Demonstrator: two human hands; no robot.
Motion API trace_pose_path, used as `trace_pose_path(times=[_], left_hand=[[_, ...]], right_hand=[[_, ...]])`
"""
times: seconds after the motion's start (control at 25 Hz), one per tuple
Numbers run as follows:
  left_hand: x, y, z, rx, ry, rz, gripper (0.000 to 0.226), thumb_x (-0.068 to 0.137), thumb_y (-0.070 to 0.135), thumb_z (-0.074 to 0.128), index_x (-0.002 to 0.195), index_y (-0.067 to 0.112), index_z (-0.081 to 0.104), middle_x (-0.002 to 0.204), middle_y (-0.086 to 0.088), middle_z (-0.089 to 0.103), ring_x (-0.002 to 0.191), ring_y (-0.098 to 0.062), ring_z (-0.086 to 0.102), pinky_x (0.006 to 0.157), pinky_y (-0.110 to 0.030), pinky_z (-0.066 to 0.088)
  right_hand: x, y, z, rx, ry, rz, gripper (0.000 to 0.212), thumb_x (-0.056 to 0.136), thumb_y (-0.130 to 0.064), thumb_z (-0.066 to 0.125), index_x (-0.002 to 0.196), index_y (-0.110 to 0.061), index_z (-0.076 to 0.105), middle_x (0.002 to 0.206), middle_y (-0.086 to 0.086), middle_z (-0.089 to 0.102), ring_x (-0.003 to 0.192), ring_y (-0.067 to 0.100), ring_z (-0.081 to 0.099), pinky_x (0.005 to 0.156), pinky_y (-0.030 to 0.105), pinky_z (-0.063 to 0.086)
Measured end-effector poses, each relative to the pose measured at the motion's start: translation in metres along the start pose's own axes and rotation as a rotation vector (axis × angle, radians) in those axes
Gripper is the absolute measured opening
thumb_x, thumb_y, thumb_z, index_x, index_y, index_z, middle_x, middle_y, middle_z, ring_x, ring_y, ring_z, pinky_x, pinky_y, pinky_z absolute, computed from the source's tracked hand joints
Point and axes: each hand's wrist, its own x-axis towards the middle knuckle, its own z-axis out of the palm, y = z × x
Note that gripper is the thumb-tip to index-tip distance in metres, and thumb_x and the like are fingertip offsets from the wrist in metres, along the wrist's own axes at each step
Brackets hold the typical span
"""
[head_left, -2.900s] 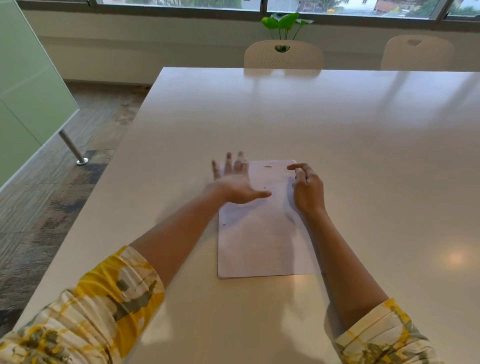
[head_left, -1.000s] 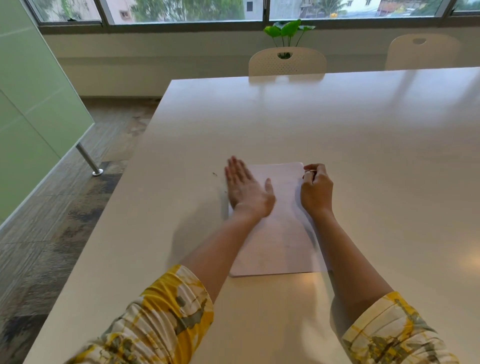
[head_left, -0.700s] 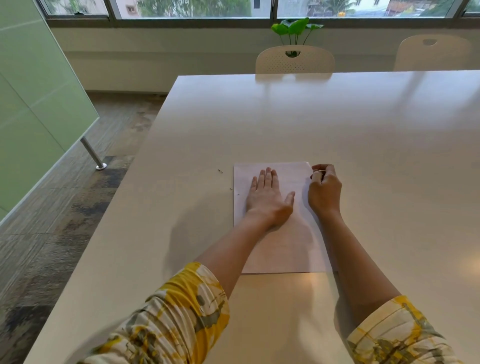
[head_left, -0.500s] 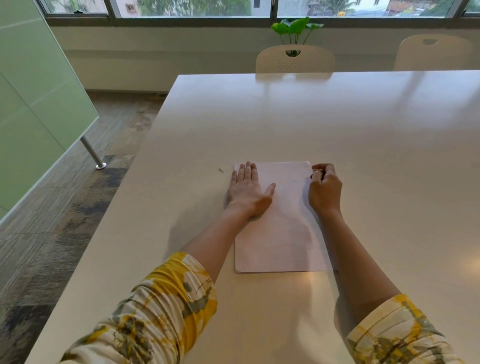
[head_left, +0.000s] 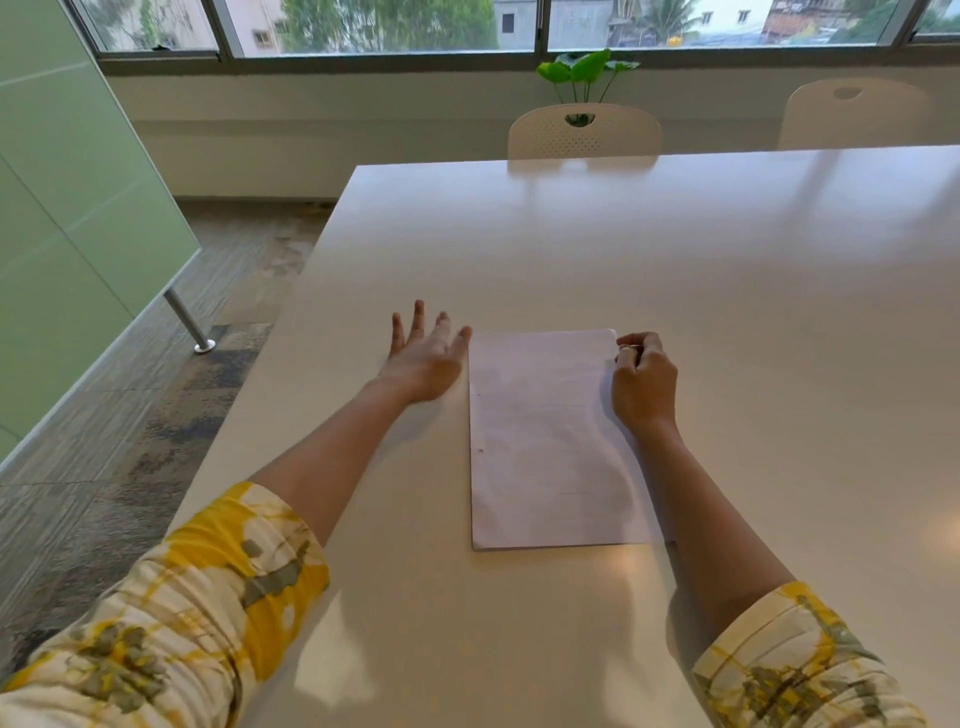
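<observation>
A white paper sheet (head_left: 545, 441) lies flat on the white table (head_left: 675, 249), its long side running away from me. My left hand (head_left: 426, 358) is off the sheet, over the table just left of its far left corner, with fingers straight and spread and holding nothing. My right hand (head_left: 644, 384) rests at the sheet's right edge near the far right corner. Its fingers are curled, and thumb and forefinger pinch at the paper's edge. What exactly sits between those fingertips is too small to tell.
Two pale chairs (head_left: 584, 130) (head_left: 852, 111) stand at the table's far side, with a green plant (head_left: 584, 73) behind them by the window. The table's left edge drops to a carpeted floor, where a green glass partition (head_left: 67, 234) stands on a metal post (head_left: 187, 322).
My left hand pressed flat on the sheet and slid across it, then moved left off the paper onto the table. My right hand stayed at the far right corner.
</observation>
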Motion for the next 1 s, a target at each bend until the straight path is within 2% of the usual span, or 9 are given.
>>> trace_pose_path(times=[0.08, 0.16, 0.28, 0.44, 0.52, 0.64, 0.72, 0.8, 1.0], left_hand=[[0.006, -0.005, -0.019, -0.17, 0.194, -0.038, 0.051, 0.108, 0.028, 0.026, 0.152, 0.005, 0.035, 0.155, -0.012, 0.041, 0.151, -0.024, 0.022, 0.124, -0.038, 0.0], [0.004, -0.009, -0.03, -0.292, 0.285, -0.085, 0.047, 0.1, 0.008, 0.042, 0.147, 0.006, 0.045, 0.139, -0.012, 0.06, 0.136, -0.027, 0.048, 0.116, -0.036, 0.033], [-0.001, -0.016, -0.027, -0.365, 0.284, -0.123, 0.062, 0.091, -0.007, 0.05, 0.151, 0.009, 0.039, 0.147, -0.013, 0.052, 0.136, -0.03, 0.048, 0.113, -0.037, 0.04], [-0.002, -0.018, -0.021, -0.407, 0.392, -0.125, 0.038, 0.098, 0.009, 0.056, 0.136, 0.007, 0.057, 0.12, -0.013, 0.07, 0.114, -0.024, 0.066, 0.103, -0.033, 0.048], [-0.003, -0.016, -0.022, -0.376, 0.381, -0.075, 0.05, 0.089, 0.009, 0.071, 0.136, 0.01, 0.054, 0.13, -0.011, 0.064, 0.111, -0.026, 0.066, 0.098, -0.033, 0.051], [-0.009, 0.004, -0.019, -0.287, 0.153, 0.109, 0.089, 0.073, 0.032, 0.088, 0.147, 0.015, 0.04, 0.151, -0.007, 0.043, 0.132, -0.028, 0.048, 0.111, -0.041, 0.04], [-0.013, 0.023, -0.009, -0.089, -0.129, 0.251, 0.115, 0.064, 0.057, 0.087, 0.156, 0.024, 0.027, 0.164, 0.003, 0.02, 0.153, -0.023, 0.011, 0.123, -0.05, 0.01], [-0.013, 0.034, 0.003, 0.067, -0.326, 0.3, 0.135, 0.056, 0.073, 0.081, 0.16, 0.027, 0.007, 0.167, 0.01, -0.006, 0.151, -0.017, -0.022, 0.119, -0.054, -0.017], [-0.002, 0.035, 0.013, 0.204, -0.442, 0.169, 0.162, 0.043, 0.086, 0.076, 0.156, 0.021, -0.019, 0.162, 0.006, -0.028, 0.146, -0.015, -0.032, 0.114, -0.047, -0.027]], right_hand=[[0.0, -0.001, 0.0, -0.004, 0.004, -0.003, 0.02, 0.095, -0.008, 0.041, 0.102, -0.01, 0.06, 0.077, -0.007, 0.056, 0.07, 0.003, 0.051, 0.057, 0.009, 0.037], [-0.001, -0.001, 0.001, -0.009, -0.002, -0.003, 0.022, 0.095, -0.008, 0.041, 0.103, -0.008, 0.061, 0.081, -0.002, 0.058, 0.072, 0.009, 0.053, 0.062, 0.014, 0.037], [-0.002, -0.001, 0.001, -0.013, -0.02, -0.006, 0.023, 0.095, -0.009, 0.043, 0.105, -0.008, 0.063, 0.086, 0.001, 0.061, 0.079, 0.015, 0.055, 0.063, 0.014, 0.038], [-0.004, -0.002, 0.0, -0.013, -0.033, -0.007, 0.021, 0.093, -0.009, 0.046, 0.103, -0.011, 0.065, 0.089, 0.003, 0.063, 0.082, 0.017, 0.058, 0.07, 0.02, 0.041], [-0.004, -0.002, -0.001, -0.005, -0.045, -0.009, 0.018, 0.093, -0.01, 0.049, 0.102, -0.013, 0.064, 0.085, 0.0, 0.063, 0.079, 0.016, 0.058, 0.071, 0.023, 0.044], [-0.006, -0.004, -0.001, 0.006, -0.065, -0.02, 0.017, 0.092, -0.012, 0.053, 0.108, -0.014, 0.06, 0.076, -0.006, 0.061, 0.07, 0.005, 0.057, 0.065, 0.014, 0.044], [-0.007, -0.005, 0.0, -0.012, -0.082, -0.034, 0.019, 0.092, -0.013, 0.056, 0.111, -0.014, 0.059, 0.075, -0.008, 0.062, 0.07, 0.002, 0.058, 0.064, 0.01, 0.041], [-0.008, -0.006, -0.001, -0.025, -0.098, -0.052, 0.02, 0.092, -0.015, 0.06, 0.112, -0.014, 0.06, 0.077, -0.008, 0.064, 0.072, 0.002, 0.059, 0.065, 0.009, 0.042], [-0.009, -0.004, -0.003, -0.034, -0.115, -0.076, 0.012, 0.092, -0.018, 0.067, 0.103, -0.016, 0.071, 0.081, -0.013, 0.066, 0.076, -0.001, 0.062, 0.066, -0.003, 0.04]])
